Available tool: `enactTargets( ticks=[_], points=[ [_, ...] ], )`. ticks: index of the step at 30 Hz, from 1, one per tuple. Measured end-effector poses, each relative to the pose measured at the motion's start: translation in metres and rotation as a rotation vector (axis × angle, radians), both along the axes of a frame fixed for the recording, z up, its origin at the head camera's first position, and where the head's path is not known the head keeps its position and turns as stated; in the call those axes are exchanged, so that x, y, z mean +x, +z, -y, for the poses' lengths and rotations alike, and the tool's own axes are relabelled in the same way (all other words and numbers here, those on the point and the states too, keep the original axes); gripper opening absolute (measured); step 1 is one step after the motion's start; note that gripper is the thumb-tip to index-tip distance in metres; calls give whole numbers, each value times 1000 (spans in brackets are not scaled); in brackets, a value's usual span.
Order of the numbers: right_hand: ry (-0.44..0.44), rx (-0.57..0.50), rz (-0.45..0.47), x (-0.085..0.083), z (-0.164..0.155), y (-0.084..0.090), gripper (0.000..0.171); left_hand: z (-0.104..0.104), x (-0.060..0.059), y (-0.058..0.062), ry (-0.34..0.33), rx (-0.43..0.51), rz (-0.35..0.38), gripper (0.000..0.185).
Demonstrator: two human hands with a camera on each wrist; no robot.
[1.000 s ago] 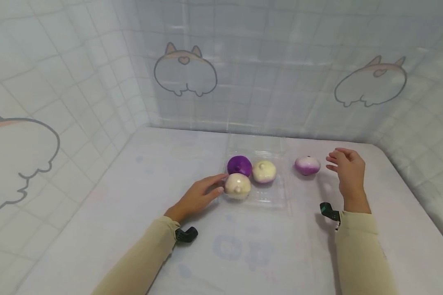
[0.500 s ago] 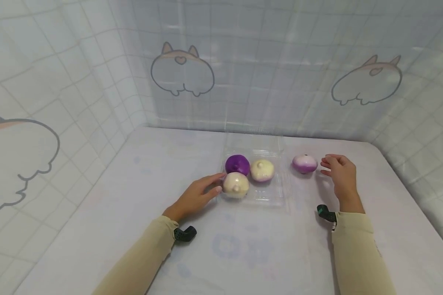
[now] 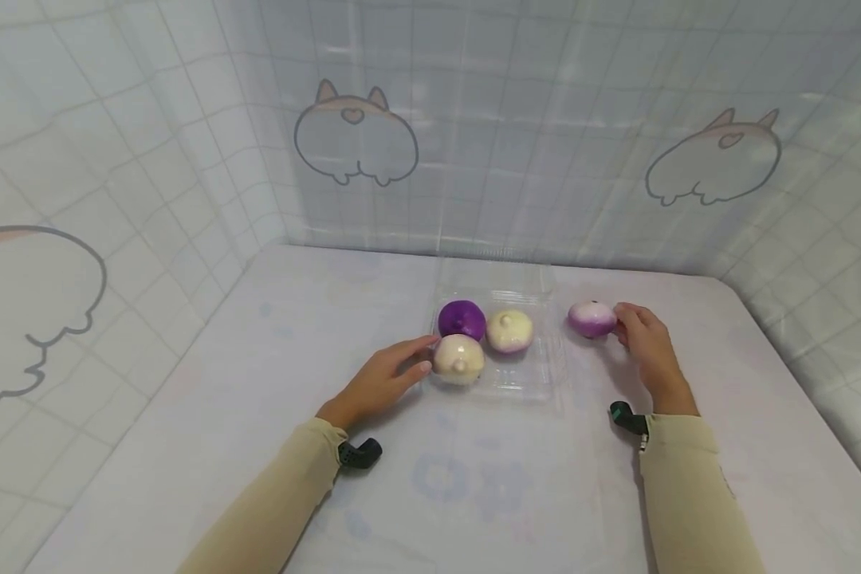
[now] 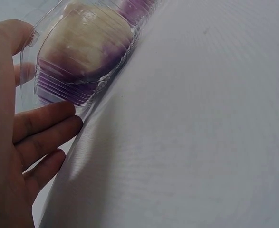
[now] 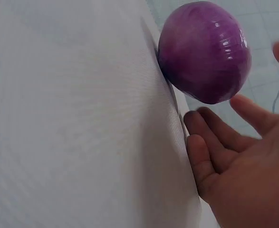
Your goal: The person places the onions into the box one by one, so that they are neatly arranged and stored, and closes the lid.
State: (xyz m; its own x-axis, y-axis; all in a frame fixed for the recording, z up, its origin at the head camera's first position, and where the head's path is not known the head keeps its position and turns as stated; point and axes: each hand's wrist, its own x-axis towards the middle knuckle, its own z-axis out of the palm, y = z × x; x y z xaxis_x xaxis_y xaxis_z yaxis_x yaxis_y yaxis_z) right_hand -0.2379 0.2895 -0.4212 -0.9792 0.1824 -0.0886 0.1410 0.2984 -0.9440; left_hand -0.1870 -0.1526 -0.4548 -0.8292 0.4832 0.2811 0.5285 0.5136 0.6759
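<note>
A clear plastic tray [image 3: 538,387] on the white table holds three onions: a purple onion [image 3: 462,319] at the back left, a pale onion [image 3: 510,331] beside it, and a cream onion [image 3: 458,359] in front. My left hand [image 3: 422,356] rests against the tray's front left corner; in the left wrist view the thumb [image 4: 13,35] lies on the tray [image 4: 89,90] rim and straight fingers [image 4: 44,124] touch its wall. A loose purple-and-white onion [image 3: 591,319] lies right of the tray. My right hand [image 3: 623,323] reaches its right side, with spread fingers [image 5: 217,135] beside the onion [image 5: 203,50], not closed round it.
A white cloth [image 3: 473,494] covers the table. Tiled curtains with cartoon prints [image 3: 355,135] wall in the back and both sides. Black camera mounts sit at the left wrist [image 3: 362,453] and the right wrist [image 3: 627,416]. Bare cloth lies in front of the tray.
My right hand has come down and to the left, from hovering apart to fingers beside the loose onion. The left hand, tray and onions have stayed put.
</note>
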Motion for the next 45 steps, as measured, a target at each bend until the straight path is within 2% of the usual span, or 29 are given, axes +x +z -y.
enactTargets(
  ticks=[4,7,14,25,28,30,37,41,45],
  points=[
    [99,171,1,0,-3,-1,82,-3,-1,1,-6,-1,-1,49],
    [135,241,12,-1,-4,-1,89,-3,-2,2,-6,-1,-7,49],
    [191,286,41,2,1,-3,98,0,0,0,10,7,3,48],
    [138,269,9,5,-2,-4,95,0,1,2,-8,12,12,48],
    [113,180,12,6,-5,-3,92,0,1,3,-6,9,14,48],
    [102,78,15,7,-6,-1,90,2,1,3,-5,7,13,48],
    [142,-469,-2,8,-3,4,84,3,1,4,6,-6,3,48],
    [150,-610,24,7,0,8,78,3,2,4,7,-11,11,48],
    [158,-762,-14,6,1,12,71,1,0,5,3,-13,20,49]
  ],
)
